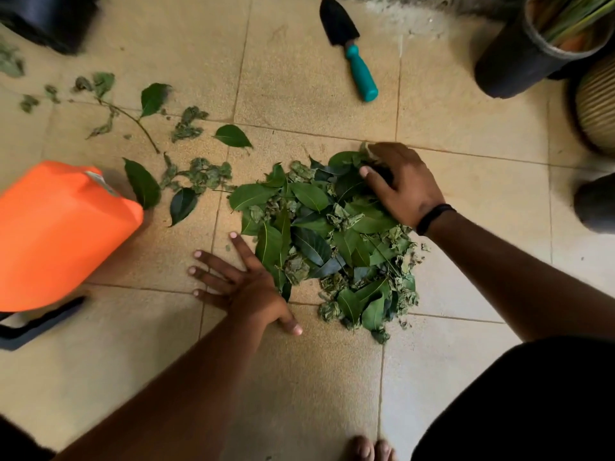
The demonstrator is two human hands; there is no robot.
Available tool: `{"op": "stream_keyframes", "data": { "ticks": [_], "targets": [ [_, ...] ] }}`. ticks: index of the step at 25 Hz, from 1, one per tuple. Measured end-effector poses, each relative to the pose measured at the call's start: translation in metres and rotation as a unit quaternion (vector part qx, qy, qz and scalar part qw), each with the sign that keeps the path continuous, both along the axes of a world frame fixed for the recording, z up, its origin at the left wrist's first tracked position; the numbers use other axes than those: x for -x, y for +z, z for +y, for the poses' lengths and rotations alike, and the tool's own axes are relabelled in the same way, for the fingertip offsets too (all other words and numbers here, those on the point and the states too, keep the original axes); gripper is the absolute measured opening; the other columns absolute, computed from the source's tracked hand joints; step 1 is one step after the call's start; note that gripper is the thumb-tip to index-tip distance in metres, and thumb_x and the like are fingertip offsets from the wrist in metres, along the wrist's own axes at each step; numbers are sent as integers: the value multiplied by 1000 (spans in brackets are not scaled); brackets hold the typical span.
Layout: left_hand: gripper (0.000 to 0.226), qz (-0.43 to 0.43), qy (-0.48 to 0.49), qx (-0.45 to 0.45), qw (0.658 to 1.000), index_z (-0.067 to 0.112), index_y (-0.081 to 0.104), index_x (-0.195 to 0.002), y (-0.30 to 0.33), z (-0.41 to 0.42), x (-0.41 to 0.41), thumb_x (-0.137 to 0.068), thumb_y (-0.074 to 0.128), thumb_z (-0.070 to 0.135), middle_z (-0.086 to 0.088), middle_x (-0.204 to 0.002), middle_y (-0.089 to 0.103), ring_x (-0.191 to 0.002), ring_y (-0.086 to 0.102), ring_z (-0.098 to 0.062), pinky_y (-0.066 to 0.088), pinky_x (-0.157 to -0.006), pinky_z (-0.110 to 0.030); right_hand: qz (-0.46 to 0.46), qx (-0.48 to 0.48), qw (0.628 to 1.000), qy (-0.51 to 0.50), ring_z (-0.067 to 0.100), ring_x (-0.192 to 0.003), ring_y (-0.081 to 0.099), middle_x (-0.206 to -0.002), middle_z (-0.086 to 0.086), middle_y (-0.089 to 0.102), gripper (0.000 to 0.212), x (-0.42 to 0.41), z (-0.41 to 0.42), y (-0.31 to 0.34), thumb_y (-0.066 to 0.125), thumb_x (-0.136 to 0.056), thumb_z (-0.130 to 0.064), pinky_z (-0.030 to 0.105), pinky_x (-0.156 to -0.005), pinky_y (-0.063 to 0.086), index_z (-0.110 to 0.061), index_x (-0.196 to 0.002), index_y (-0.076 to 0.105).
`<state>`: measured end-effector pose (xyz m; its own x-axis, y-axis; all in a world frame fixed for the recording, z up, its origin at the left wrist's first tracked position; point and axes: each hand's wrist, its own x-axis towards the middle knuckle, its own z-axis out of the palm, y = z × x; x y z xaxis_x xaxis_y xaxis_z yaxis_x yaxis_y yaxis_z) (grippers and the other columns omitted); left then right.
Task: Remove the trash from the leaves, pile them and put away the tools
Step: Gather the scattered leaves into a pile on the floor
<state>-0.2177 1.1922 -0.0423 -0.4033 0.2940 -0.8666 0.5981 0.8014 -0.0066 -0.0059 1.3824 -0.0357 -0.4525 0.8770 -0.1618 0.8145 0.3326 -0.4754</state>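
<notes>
A heap of green leaves [326, 234] lies on the tiled floor in the middle. My left hand [246, 284] lies flat on the tiles with fingers spread, its edge against the heap's left side. My right hand [402, 184] rests on the heap's far right corner, fingers curled down into the leaves; what it grips, if anything, is hidden. Loose leaves and a twig [139, 124] are scattered to the upper left. A black trowel with a teal handle [352, 51] lies on the floor beyond the heap.
An orange container [56, 234] stands at the left with a black handle below it. Black pots [529, 44] and a ribbed pot [595, 101] crowd the right edge. A dark object sits at the top left. My toes show at the bottom.
</notes>
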Motion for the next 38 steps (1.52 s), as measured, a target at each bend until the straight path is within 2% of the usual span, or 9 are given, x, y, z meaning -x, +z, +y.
{"op": "stream_keyframes", "data": {
  "ticks": [3, 8, 12, 17, 20, 23, 28, 32, 38],
  "targets": [
    [195, -3, 6, 10, 1000, 20, -65, -117, -1, -1, -1, -24, 105, 29, -36, -124, -62, -125, -49, -57, -13, -111, -73, -156, 62, 983, 73, 36, -138, 39, -157, 11, 32, 83, 23, -11, 2, 54, -86, -73, 55, -106, 43, -34, -152, 24],
    [195, 4, 3, 11, 1000, 20, -66, -117, -1, -2, -3, -24, 105, 27, -36, -122, -64, -125, -49, -57, -12, -112, -73, -259, 31, 956, 135, 23, -90, 62, -106, 6, 64, 28, 47, -14, 12, 59, -98, -16, 30, -75, 50, -22, -126, 62],
    [193, 22, -13, 10, 1000, 19, -65, -118, -1, -4, -3, -27, 105, 31, -38, -120, -64, -122, -50, -59, -13, -110, -74, -121, 6, 987, 103, 23, -94, 67, -102, 4, 72, 28, 44, 2, 53, 66, -89, -1, 32, -85, 55, -20, -107, 75],
    [192, 23, -50, 50, 997, 14, -61, -125, 19, 7, -3, -26, 102, 44, -43, -124, -58, -121, -44, -63, -5, -112, -75, -34, 8, 995, 89, 9, -86, 64, -94, -4, 75, 19, 54, 6, 172, 78, -83, -7, 6, -77, 41, -19, -97, 80],
    [166, -6, -220, 145, 965, 10, -10, -159, 61, 30, 11, -40, 95, 56, -39, -159, -13, -143, -4, -62, 13, -117, -71, -18, -6, 998, 65, 3, -74, 62, -85, -8, 73, 20, 65, 1, 250, 83, -78, -12, -3, -58, 37, -24, -94, 79],
    [79, -36, -261, 9, 965, 5, 46, -144, 145, 62, 29, -82, 81, 39, -23, -148, 47, -132, 49, -41, 43, -108, -49, 52, 11, 999, -5, -2, -63, 58, -73, -14, 66, 18, 74, -12, 306, 83, -78, -10, 4, -51, 43, -23, -90, 78],
    [21, 4, -41, -374, 927, 8, 69, -108, 222, 96, 43, -91, 68, 20, -9, -105, 73, -87, 69, -26, 59, -76, -37, 72, -52, 991, -99, 9, -76, 64, -84, -3, 73, 19, 79, -48, 289, 73, -82, -4, 16, -72, 51, -22, -85, 79],
    [16, -193, 136, -490, 839, 15, 73, -104, 231, 87, 48, -99, 63, 27, -5, -100, 76, -88, 73, -20, 53, -75, -32, 62, 14, 996, -61, 0, -66, 59, -85, -2, 74, 16, 82, -40, 276, 80, -79, -4, 3, -56, 45, -19, -86, 80],
    [46, -300, 206, -504, 783, 22, 69, -122, 212, 69, 59, -103, 43, 55, -2, -113, 70, -105, 68, -21, 52, -97, -41, 52, 61, 997, -12, 10, -78, 67, -87, -1, 75, 20, 103, -42, 265, 83, -75, -2, 19, -69, 55, -15, -91, 80]
  ]
}}
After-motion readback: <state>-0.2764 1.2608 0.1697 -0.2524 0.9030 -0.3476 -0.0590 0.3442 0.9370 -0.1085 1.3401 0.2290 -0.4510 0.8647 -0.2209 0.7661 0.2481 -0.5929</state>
